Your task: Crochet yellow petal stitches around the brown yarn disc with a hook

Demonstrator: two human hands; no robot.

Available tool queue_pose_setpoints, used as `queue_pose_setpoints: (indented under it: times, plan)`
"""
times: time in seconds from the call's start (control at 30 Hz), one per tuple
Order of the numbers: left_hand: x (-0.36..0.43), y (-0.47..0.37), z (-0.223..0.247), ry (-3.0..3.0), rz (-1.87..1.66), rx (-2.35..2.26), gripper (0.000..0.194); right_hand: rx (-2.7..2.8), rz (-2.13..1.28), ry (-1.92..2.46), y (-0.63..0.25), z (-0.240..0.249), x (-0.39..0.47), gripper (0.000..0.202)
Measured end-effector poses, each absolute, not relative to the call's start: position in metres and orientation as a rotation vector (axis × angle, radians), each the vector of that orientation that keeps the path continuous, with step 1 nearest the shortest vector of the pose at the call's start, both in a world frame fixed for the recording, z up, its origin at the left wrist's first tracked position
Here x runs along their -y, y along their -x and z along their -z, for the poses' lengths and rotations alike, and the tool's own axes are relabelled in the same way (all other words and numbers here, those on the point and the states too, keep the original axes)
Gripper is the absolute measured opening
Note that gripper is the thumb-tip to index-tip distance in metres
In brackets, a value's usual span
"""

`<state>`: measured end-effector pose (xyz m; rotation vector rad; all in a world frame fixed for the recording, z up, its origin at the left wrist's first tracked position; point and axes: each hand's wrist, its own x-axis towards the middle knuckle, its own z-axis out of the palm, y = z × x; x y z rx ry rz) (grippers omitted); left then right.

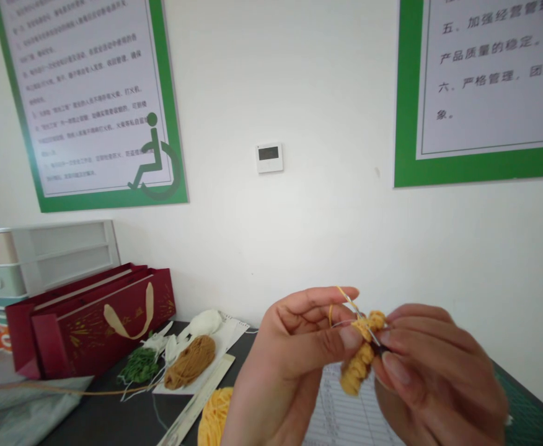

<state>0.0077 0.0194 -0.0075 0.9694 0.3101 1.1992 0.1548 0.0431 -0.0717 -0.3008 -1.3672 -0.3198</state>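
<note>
A small yellow crocheted piece with bumpy stitches hangs between my two hands. My left hand pinches its upper edge between thumb and fingers, and yellow yarn passes over the raised index finger. In my right hand is a crochet hook with a dark handle; its metal shaft crosses the top of the piece and its tip lies near the left index fingertip. The right fingers also touch the piece's right side. Beside my left wrist sits a yellow yarn ball, partly hidden by the arm.
Brown yarn, green yarn and white yarn lie left on the dark table, by a ruler. Further left are red gift bags and drawers. A printed sheet lies beneath my hands, a green mat at right.
</note>
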Motion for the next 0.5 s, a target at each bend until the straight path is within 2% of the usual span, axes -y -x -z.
queue_pose_setpoints:
  times: [0.07, 0.23, 0.5]
  plan:
    - [-0.022, -0.003, 0.006, -0.978, -1.145, -0.300, 0.031, 1.345, 0.306, 0.106, -0.150, 0.061, -0.045, 0.030]
    - [-0.026, 0.006, 0.005, -1.038, -1.081, -0.279, 0.028, 1.244, -0.281, 0.048, -0.143, 0.042, -0.041, 0.004]
    - [-0.029, 0.010, 0.000, -1.079, -1.000, -0.333, 0.022, 1.264, -0.552, 0.068, -0.145, 0.043, -0.036, 0.015]
